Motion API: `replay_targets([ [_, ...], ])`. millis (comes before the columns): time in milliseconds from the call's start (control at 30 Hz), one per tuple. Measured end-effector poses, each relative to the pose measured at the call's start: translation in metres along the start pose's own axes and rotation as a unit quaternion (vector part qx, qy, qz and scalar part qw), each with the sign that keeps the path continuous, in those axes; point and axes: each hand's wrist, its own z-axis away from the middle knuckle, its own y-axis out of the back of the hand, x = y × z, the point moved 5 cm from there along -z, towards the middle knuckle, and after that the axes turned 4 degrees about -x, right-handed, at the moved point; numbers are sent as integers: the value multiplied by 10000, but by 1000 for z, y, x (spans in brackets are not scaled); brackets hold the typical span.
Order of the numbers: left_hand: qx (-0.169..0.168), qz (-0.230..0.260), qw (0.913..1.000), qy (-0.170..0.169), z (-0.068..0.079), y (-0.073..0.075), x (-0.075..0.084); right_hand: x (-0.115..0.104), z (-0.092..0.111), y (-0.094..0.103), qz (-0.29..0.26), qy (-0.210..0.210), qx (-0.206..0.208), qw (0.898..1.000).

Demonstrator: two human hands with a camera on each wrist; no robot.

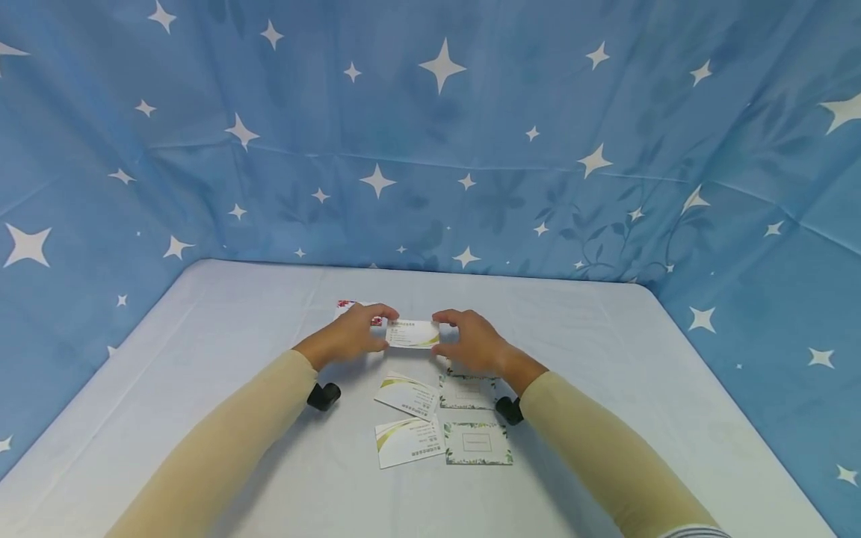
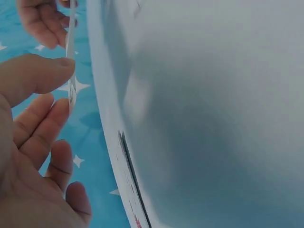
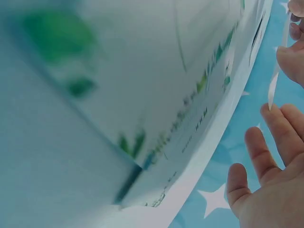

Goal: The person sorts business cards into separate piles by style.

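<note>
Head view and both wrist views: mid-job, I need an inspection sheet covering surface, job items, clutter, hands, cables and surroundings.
Surface: white table, cards lying on it.
Job items: held card, white with gold trim, raised off the table; fanned white-and-gold cards beside leaf-bordered cards, the farthest partly hidden by the right hand.
Clutter: red-patterned card, partly hidden behind the left hand; whether it belongs to the job, cannot tell.
Hands: left and right pinch opposite ends of the held card; a black device at each wrist.
Cables: nothing seen.
Surroundings: blue curtain with white stars, behind and at both sides.
</note>
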Motion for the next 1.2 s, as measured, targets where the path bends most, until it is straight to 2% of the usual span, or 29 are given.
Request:
replay_targets([
  [233,103,-673,9971,325,-30,6,0,9,-23,8,-45,-254,-105,9996],
  [367,123,-805,9952,547,-41,7,-4,13,-35,7,-26,-412,-167,9990],
  [467,117,-773,9946,679,-44,8,-9,13,-43,4,47,-444,-232,9987],
  [700,109,-803,9948,620,-50,10,-14,11,-55,-1,195,-686,-289,9970],
  [1200,-56,-893,9925,836,-55,9,-16,17,-61,-6,130,-1073,-344,9935],
])
